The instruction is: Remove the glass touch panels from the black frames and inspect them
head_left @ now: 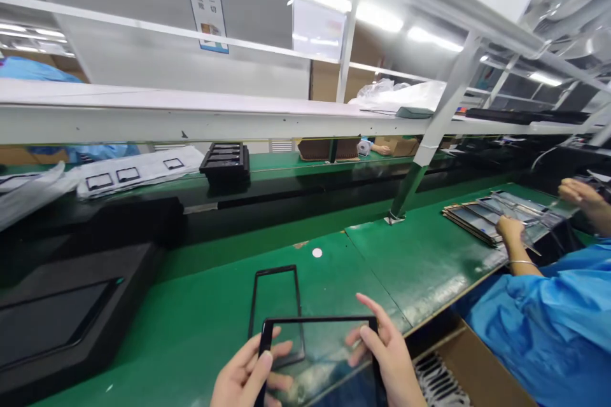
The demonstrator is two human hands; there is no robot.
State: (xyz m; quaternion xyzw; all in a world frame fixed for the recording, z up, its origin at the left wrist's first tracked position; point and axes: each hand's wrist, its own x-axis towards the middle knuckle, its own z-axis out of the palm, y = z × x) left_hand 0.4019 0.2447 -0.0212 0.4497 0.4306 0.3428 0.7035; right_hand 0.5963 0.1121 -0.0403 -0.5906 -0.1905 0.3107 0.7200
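I hold a black-framed clear glass panel (pixel 319 356) low in the middle of the view, above the green bench (pixel 200 324). My left hand (pixel 248 375) grips its left edge, thumb on top and fingers showing through the glass. My right hand (pixel 389 356) pinches its right edge, index finger stretched up. A second black-framed panel (pixel 277 305) lies flat on the bench just behind the held one.
A black tray (pixel 62 318) lies at the left. A stack of black trays (pixel 225 162) stands on the far belt. To the right a person in a blue smock (pixel 548 318) handles a stack of panels (pixel 496 213). A cardboard box (pixel 458 369) sits under the bench edge.
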